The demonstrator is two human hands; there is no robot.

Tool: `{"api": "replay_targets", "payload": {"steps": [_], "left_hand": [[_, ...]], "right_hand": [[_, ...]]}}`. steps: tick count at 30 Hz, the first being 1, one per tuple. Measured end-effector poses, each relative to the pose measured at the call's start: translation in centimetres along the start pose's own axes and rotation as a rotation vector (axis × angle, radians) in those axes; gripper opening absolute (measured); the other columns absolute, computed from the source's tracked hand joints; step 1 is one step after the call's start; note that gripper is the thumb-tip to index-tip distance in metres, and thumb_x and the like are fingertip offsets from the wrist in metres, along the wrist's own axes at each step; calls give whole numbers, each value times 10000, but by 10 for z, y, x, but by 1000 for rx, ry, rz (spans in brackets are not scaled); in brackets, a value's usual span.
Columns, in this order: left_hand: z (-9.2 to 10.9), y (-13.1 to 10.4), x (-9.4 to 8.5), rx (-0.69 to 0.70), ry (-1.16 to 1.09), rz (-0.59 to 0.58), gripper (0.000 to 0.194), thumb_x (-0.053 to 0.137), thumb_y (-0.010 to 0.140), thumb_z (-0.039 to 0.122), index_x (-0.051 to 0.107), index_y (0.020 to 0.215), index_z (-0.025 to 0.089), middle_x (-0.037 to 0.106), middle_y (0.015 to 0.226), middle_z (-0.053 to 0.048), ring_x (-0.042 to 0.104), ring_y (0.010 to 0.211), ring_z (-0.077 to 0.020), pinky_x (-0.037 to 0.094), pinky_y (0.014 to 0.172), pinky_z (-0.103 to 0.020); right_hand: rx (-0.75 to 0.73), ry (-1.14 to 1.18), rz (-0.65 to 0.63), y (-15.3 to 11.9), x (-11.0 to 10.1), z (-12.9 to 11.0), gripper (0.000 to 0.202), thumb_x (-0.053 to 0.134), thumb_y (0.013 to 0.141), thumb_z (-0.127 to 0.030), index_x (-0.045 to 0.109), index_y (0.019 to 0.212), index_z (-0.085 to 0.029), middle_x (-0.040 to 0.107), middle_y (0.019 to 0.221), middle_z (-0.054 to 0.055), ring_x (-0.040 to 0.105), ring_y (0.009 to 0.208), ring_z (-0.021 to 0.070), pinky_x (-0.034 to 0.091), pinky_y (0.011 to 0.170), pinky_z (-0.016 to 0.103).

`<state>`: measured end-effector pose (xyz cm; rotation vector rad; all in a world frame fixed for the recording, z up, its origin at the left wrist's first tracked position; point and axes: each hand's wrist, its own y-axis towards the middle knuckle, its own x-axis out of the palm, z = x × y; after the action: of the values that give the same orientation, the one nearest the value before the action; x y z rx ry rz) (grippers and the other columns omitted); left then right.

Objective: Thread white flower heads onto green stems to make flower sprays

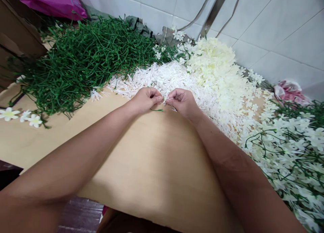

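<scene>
My left hand (145,99) is closed in a pinch on a thin green plastic stem (157,110), whose end shows below the fingers. Close beside it, my right hand (184,103) pinches a small white stamen piece (173,108) with thin strands. The fingertips of both hands almost meet, just in front of a heap of white stamen pieces (162,76). How the stem and the stamen piece touch between the fingers is too small to make out.
A large pile of green stems (101,54) lies at back left. Cream flower heads (215,64) are heaped at back right, and assembled white flowers (291,152) lie at right. A few flowers (34,120) rest on the left of the brown board (152,158). Behind stands a tiled wall (265,30).
</scene>
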<state>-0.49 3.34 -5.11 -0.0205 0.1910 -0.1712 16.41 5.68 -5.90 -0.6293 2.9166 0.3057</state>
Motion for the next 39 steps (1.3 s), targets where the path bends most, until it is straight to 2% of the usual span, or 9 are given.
{"api": "replay_targets", "payload": {"steps": [3, 8, 14, 25, 30, 34, 39], "left_hand": [[1, 0, -1, 11, 57, -19, 124, 615, 691, 117, 554, 586, 139, 471, 491, 45, 370, 448, -55, 287, 475, -220], [2, 1, 0, 2, 126, -10, 130, 589, 676, 87, 545, 565, 141, 483, 504, 40, 389, 486, -70, 297, 509, -233], [4, -1, 0, 7, 205, -21, 123, 564, 681, 76, 534, 577, 134, 474, 517, 46, 386, 513, -66, 289, 516, -219], [9, -4, -1, -23, 219, -33, 228, 531, 659, -31, 457, 534, 145, 363, 452, 82, 293, 451, -41, 214, 470, -208], [11, -5, -1, -51, 151, -78, 179, 549, 746, 49, 492, 601, 139, 402, 480, 71, 330, 451, -46, 237, 472, -206], [16, -5, -5, -85, 97, -139, 262, 495, 831, 133, 486, 569, 135, 428, 470, 47, 352, 441, -47, 273, 492, -211], [17, -6, -9, -53, 163, -198, 188, 544, 797, 214, 574, 638, 119, 434, 484, 51, 346, 465, -55, 260, 499, -209]], "right_hand": [[13, -21, -23, -1, 1, -2, 285, 796, 580, -324, 563, 618, -165, 596, 572, -22, 468, 507, 68, 384, 507, 234], [19, -25, -10, -3, 3, 0, 270, 796, 577, -302, 575, 619, -152, 616, 626, 8, 536, 584, 96, 416, 576, 256], [-17, -42, -17, -5, 7, 4, 279, 797, 572, -326, 569, 610, -170, 606, 640, -8, 536, 614, 106, 430, 602, 268], [7, -69, 50, -5, 16, 4, 258, 787, 591, -290, 556, 584, -175, 598, 613, -14, 529, 602, 104, 429, 610, 273], [84, 19, 7, -4, 9, 1, 335, 828, 530, -361, 574, 619, -162, 630, 620, -6, 571, 600, 106, 443, 595, 259], [125, 128, 26, -2, 4, 1, 392, 860, 459, -368, 571, 628, -164, 611, 562, -36, 539, 515, 77, 420, 521, 224], [171, 201, 21, -2, 2, 0, 425, 870, 440, -388, 581, 659, -166, 634, 575, -35, 583, 531, 83, 460, 548, 221]]}}
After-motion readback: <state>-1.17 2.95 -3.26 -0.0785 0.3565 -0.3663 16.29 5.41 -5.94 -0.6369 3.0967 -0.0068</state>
